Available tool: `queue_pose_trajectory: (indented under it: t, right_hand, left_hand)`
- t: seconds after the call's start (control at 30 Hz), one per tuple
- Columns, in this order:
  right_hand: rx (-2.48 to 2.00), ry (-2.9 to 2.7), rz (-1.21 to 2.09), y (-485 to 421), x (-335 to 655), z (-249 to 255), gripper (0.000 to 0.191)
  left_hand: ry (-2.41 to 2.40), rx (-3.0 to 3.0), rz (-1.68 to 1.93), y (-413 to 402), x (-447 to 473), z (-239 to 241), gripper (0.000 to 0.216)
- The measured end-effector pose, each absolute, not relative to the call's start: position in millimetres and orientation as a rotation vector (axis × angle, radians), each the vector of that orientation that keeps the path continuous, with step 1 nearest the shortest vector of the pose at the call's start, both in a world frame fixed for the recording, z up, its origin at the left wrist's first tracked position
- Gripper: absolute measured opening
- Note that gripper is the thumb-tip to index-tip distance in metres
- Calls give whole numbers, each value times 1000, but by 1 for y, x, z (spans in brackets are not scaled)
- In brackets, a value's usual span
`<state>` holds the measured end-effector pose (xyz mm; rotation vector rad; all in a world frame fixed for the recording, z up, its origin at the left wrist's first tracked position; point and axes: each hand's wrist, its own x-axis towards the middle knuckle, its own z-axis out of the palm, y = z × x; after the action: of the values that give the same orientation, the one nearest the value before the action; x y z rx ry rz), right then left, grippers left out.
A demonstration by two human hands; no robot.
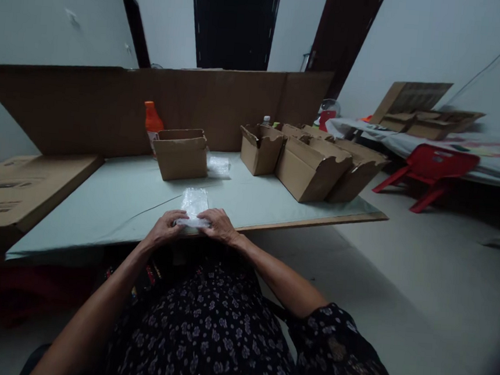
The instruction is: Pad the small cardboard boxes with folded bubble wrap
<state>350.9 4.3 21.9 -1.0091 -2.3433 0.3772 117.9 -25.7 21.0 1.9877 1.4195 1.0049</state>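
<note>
A clear sheet of bubble wrap [195,201] lies at the table's near edge, between my two hands. My left hand [168,226] grips its near left corner, fingers curled over the plastic. On the near right corner my right hand [217,224] does the same. Whether something is folded inside the wrap cannot be made out. Beyond it stands an open cardboard box [181,157], and more clear plastic wrap [219,166] lies just right of that box.
Several open cardboard boxes [311,166] stand on the table's right side. An orange-capped bottle [153,122] is behind the single box. A tall cardboard panel [222,100] borders the back. A flat carton [27,182] lies at left, and a red chair [438,164] stands right.
</note>
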Motion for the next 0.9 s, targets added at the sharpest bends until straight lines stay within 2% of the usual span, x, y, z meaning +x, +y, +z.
queue_pose_trajectory:
  t: [0.03,0.1,0.3,0.53,0.6,0.73,0.9]
  right_hand:
    - [-1038,-2323,382,6,348,22,24]
    - [-1096,-2283,405,12,343,23,19]
    - [-1274,-2205,406,27,333,29,42]
    - [-1190,-2337,146,2,342,45,54]
    - [-1097,-2456,126,-2,344,46,50]
    - [-1048,-2575,132,5,341,46,28]
    - [-1070,-2541,198,12,341,50,25]
  left_hand:
    - [1435,1957,1018,-26,117,21,26]
    - [1475,1876,1050,-25,117,20,30]
    - [1632,1626,1170,-20,128,11,35]
    - [1772,1624,1226,-16,138,9,34]
    - [1778,1671,1249,-17,138,10,34]
    - [1699,1820,1326,-26,138,14,33]
    - [1545,1982,1256,-35,136,19,23]
